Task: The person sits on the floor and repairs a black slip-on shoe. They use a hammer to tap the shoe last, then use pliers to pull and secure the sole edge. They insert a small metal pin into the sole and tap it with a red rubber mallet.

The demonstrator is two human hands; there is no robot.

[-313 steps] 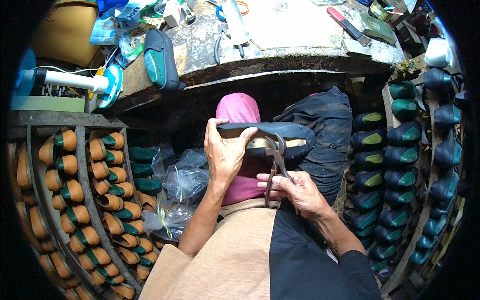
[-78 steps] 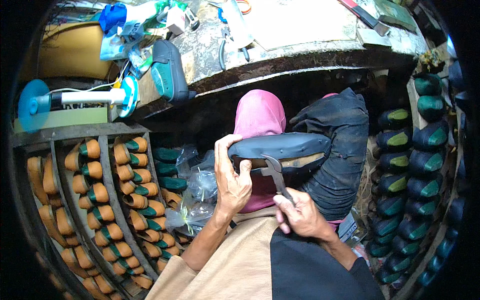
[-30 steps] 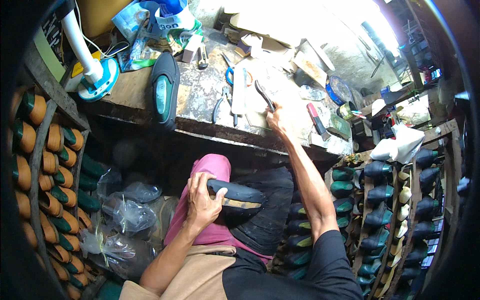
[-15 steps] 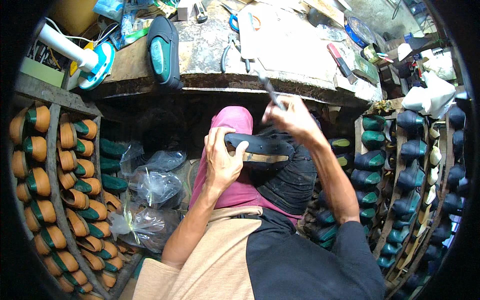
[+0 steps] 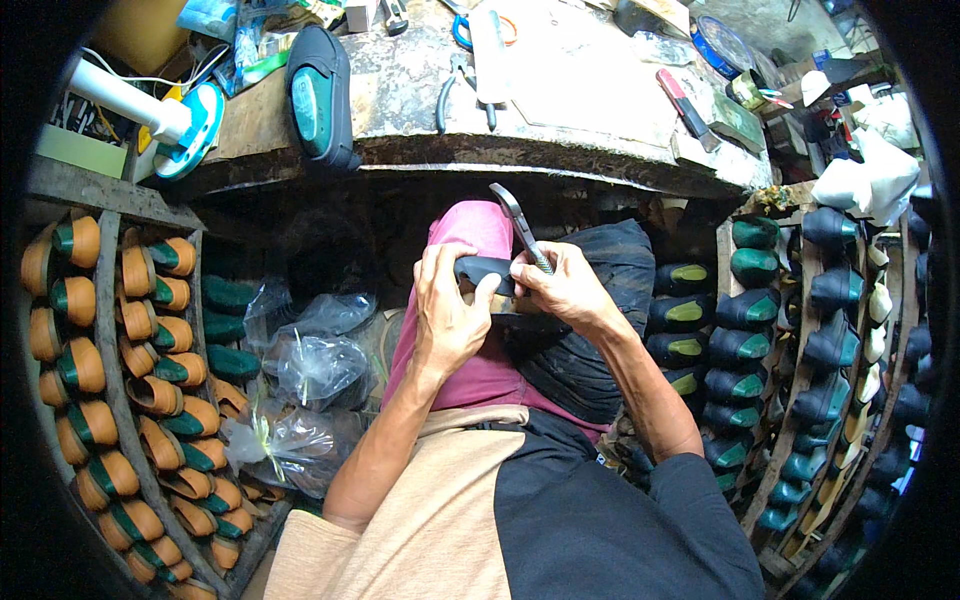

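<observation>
Over my knees, my left hand (image 5: 447,295) is closed around a black shoe piece (image 5: 483,268), with the thumb pressed on its near side. A tan part shows beneath the black, and my fingers hide much of the rest. My right hand (image 5: 566,285) grips the ridged handle of a metal tool with a curved head (image 5: 513,209), hammer-like in outline. The head points up and away from me. The right thumb and fingertips are also at the right end of the shoe piece.
On the workbench (image 5: 400,100) ahead lie a dark shoe with a green insole (image 5: 318,100), pliers (image 5: 463,92), blue-handled scissors (image 5: 462,30) and a red-handled knife (image 5: 685,105). Racks of tan shoes (image 5: 85,362) and dark shoes (image 5: 835,285) flank me. Clear plastic bags (image 5: 315,370) sit at my left.
My right hand has come down from above with the tool and now meets the shoe piece. The piece has been turned in my left hand. The view has shifted slightly.
</observation>
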